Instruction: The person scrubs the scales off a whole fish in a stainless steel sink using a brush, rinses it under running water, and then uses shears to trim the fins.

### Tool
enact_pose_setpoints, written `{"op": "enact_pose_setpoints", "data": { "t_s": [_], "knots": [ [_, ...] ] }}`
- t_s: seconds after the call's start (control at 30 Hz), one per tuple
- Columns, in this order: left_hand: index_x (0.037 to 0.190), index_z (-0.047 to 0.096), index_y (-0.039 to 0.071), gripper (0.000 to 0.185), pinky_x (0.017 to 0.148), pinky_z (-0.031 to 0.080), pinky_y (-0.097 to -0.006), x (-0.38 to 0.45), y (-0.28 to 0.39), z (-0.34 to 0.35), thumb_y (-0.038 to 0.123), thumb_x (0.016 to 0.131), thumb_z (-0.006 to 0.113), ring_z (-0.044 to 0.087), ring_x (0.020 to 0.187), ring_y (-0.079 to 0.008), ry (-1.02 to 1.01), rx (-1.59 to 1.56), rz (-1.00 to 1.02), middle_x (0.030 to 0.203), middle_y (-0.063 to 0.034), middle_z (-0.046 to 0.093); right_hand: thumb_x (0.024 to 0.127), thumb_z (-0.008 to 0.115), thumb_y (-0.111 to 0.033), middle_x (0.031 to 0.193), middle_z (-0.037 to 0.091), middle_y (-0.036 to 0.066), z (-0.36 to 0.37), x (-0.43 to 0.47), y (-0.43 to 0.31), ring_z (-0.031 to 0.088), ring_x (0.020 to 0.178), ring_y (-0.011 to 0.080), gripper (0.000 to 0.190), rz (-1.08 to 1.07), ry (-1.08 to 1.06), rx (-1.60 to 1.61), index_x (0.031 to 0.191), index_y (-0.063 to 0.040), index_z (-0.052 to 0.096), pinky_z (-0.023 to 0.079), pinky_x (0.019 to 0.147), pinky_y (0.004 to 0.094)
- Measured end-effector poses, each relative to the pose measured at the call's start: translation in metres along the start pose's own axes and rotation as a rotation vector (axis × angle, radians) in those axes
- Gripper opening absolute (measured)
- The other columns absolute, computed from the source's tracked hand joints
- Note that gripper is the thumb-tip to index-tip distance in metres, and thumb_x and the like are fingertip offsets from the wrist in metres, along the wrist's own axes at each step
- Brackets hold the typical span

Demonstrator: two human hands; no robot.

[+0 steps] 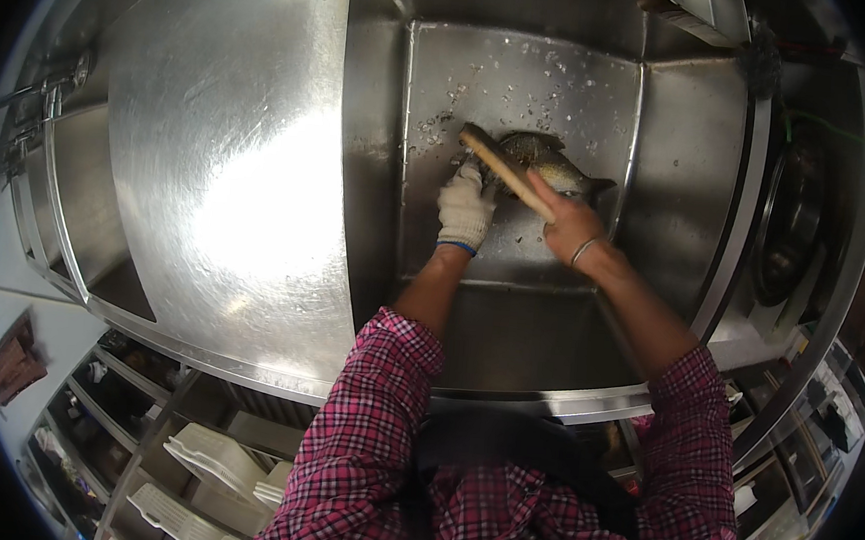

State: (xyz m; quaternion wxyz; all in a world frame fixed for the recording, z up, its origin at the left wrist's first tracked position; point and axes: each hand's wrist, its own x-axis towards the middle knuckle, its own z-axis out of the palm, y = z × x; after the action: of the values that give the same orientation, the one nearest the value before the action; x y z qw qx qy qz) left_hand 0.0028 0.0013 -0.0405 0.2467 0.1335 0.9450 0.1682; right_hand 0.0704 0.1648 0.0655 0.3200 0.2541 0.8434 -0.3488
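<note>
A whole fish (563,174) lies on its side in a stainless-steel sink (545,267), its tail towards the right wall. My left hand (465,210), in a white knitted glove with a blue cuff edge, presses on the fish's left end and appears to grip it there. That end is mostly hidden by the glove and the tool. My bare right hand (573,223) holds a wooden-handled tool (508,171) slantwise over the fish, index finger stretched along it. The tool's working face is turned down, out of sight. Loose fish scales (541,112) are scattered over the sink floor.
A shiny steel worktop (162,153) adjoins the sink on the left, with another basin (88,193) and taps (46,89) beyond. To the right sits a black basin (794,212). White plastic baskets (212,458) stand on a lower shelf. The sink's front rim (543,404) crosses before me.
</note>
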Motion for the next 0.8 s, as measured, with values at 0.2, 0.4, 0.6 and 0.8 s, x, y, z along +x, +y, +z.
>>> {"op": "enact_pose_setpoints", "data": {
  "t_s": [0.2,0.4,0.6,0.8],
  "knots": [
    [0.103,0.057,0.001,0.049,0.072,0.055,-0.0446,0.008,-0.004,0.002,0.036,0.074,0.078,0.067,0.078,-0.0391,0.035,-0.001,-0.013,0.083,-0.0198,0.066,0.079,0.056,0.002,0.104,0.064,0.027,0.013,-0.001,-0.002,0.065,0.093,0.0402,0.084,0.002,0.012,-0.037,0.151,-0.031,0.028,0.053,0.084,0.0413],
    [0.105,0.057,0.000,0.044,0.077,0.055,-0.0404,0.008,0.021,-0.005,0.030,0.079,0.075,0.067,0.083,-0.0351,-0.102,0.016,-0.025,0.094,-0.0178,0.066,0.081,0.055,0.002,0.102,0.066,0.026,0.007,0.019,0.037,0.066,0.093,0.0383,0.084,0.037,0.210,0.149,0.151,-0.036,0.028,0.051,0.084,0.0443],
    [0.120,0.055,-0.002,0.038,0.074,0.055,-0.0328,0.018,-0.044,0.066,0.018,0.089,0.067,0.062,0.082,-0.0166,0.210,-0.997,-0.040,0.103,-0.0081,0.063,0.081,0.055,0.001,0.102,0.067,0.025,0.048,-0.005,0.029,0.067,0.091,0.0384,0.083,-0.117,0.080,0.215,0.151,-0.035,0.029,0.052,0.082,0.0448],
    [0.113,0.058,0.000,0.043,0.058,0.050,-0.0291,0.025,0.002,0.010,0.028,0.084,0.075,0.062,0.070,-0.0165,0.070,-1.324,-0.449,0.092,-0.0074,0.064,0.081,0.056,0.000,0.089,0.066,0.025,0.066,0.049,0.045,0.066,0.079,0.0404,0.090,0.010,0.374,-0.005,0.154,-0.031,0.015,0.052,0.070,0.0460]
  ]
}}
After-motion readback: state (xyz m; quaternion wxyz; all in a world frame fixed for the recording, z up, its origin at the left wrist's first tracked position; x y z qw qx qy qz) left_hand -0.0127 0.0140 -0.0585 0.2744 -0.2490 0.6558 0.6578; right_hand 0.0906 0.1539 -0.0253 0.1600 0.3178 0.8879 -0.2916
